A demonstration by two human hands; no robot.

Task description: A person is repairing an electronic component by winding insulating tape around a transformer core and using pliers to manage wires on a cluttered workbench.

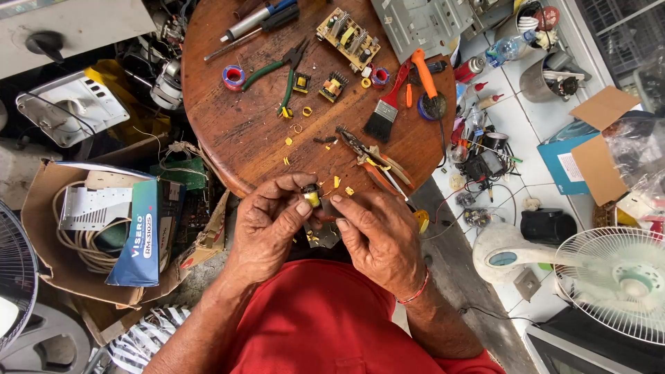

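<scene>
Both hands were up close over the near edge of the round brown wooden table [235,131]. The left hand [267,225] had its thumb and fingers closed around a small yellow-taped transformer coil [312,197], pinching it right at the tips. The right hand [377,239] was just beside it, fingertips narrowed in and touching the same little coil from the right, so the part sat between the two hands, just off the table's near rim.

On the table, bits of yellow tape [299,128] were scattered near the middle. Just far of the right hand lay a pair of orange-handled cutters [370,161]. Further back sat a black-bristled paintbrush with a red handle [386,107], green-handled pliers [280,73] and two more small yellow-and-black transformers [333,86]. At the far edge was a tan circuit board [348,39], with a blue-handled screwdriver [260,17] to its left. A white fan [613,277] stood on the tiled floor, well off to the right.
</scene>
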